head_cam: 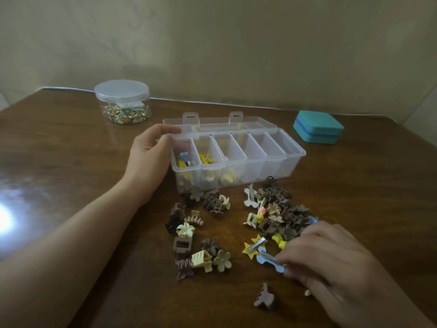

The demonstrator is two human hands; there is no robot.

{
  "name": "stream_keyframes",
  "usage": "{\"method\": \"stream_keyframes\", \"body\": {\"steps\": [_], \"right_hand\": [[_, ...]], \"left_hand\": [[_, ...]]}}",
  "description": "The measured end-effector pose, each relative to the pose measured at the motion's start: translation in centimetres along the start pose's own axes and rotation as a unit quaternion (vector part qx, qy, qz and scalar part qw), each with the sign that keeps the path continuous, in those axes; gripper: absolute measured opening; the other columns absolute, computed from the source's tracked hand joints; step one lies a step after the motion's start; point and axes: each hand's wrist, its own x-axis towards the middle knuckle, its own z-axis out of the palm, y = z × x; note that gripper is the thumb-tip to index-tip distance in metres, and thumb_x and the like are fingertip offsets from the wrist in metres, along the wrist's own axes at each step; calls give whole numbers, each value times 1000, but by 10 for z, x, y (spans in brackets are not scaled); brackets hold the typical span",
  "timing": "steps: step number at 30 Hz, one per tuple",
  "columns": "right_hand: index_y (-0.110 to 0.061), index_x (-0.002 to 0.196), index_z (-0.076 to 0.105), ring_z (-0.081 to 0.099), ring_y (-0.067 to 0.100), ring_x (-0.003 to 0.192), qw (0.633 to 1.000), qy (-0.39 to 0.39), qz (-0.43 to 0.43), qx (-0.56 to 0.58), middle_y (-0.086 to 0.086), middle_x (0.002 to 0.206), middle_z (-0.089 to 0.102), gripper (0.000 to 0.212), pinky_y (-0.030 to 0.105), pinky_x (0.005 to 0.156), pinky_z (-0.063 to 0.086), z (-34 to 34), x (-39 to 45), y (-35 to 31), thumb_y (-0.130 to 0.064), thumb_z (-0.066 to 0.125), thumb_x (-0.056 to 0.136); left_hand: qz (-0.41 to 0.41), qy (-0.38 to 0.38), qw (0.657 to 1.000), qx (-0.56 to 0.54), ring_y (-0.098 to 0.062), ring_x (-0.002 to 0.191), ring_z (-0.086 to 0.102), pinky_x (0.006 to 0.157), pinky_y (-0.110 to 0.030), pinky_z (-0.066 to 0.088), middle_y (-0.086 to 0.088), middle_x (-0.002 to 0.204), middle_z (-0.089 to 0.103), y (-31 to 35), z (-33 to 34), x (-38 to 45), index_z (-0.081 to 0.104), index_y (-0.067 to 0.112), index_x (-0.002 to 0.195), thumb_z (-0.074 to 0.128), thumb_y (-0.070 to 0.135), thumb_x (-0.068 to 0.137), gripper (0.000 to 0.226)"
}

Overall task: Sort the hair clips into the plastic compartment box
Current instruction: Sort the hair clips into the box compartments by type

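Your left hand (151, 159) grips the left end of the clear plastic compartment box (279, 159), thumb on the rim and fingers curled against the wall. The box sits open on the brown wooden table (71, 150), its lid tilted back, with six compartments in a row. The three on the left hold clips: blue and yellow ones in the first, a yellow star in the second, cream ones in the third. The other three look bare.

Your right hand (331, 263) is pinched together on a light blue flat snap clip (268, 260) lying on the table, just beside one yellow star snap clip (253, 247). Loose brown and cream claw clips (279, 214) are spread in front of the box, too many and too tangled to count. One brown claw clip (264, 297) lies apart, nearest you.

Behind stand one round clear lidded jar (123, 101) and one teal square case (318, 127).
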Motion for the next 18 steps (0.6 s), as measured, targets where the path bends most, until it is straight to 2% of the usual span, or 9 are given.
{"method": "stream_keyframes", "body": {"steps": [2,5,8,11,13,15,18], "right_hand": [[-35,92,68,52,-3,85,1000,5,17,-4,-32,91,50,16,15,74,41,-3,8,1,-30,69,77],[-41,91,68,63,-3,83,995,24,72,67,-27,87,63,27,12,70,50,-17,23,-3,-25,81,73],[-44,86,68,65,-7,78,971,70,162,159,-25,80,69,33,3,66,48,-33,53,-7,-23,77,62],[-37,85,69,67,-2,76,965,85,182,167,-21,84,71,27,16,60,53,-42,106,4,-17,78,72],[-30,88,69,67,0,71,972,52,174,152,-10,77,73,23,17,61,51,-46,148,13,-13,79,76],[-25,82,68,65,2,63,978,-32,176,105,-6,72,71,21,26,63,52,-43,187,25,-8,79,75],[-22,81,68,67,13,69,970,-167,173,24,-6,71,70,21,39,68,58,-24,224,32,-7,81,72]], "left_hand": [[8,1,1000,-4,24,65,54,56,-1,42,16,86,64,1,0,0,69,21,103,46,7,94,28],[7,-3,1000,-15,22,66,56,57,-5,44,17,74,68,0,-1,1,68,22,101,46,6,94,28],[7,-6,1000,-27,19,69,60,55,-2,42,27,67,68,-2,-2,2,69,18,103,46,4,94,28],[5,-3,999,-32,14,69,63,57,-4,44,16,71,71,-3,-2,3,70,17,104,47,4,94,28],[-1,-8,999,-35,9,71,66,61,-9,47,9,77,73,-3,-2,2,70,19,104,47,5,94,29],[-7,-18,999,-35,4,75,68,65,-14,50,5,82,76,-4,-3,3,69,21,104,47,6,94,29],[-10,-23,999,-27,-2,79,69,68,-20,55,2,88,76,-4,-4,3,69,24,105,46,8,94,29]]}}
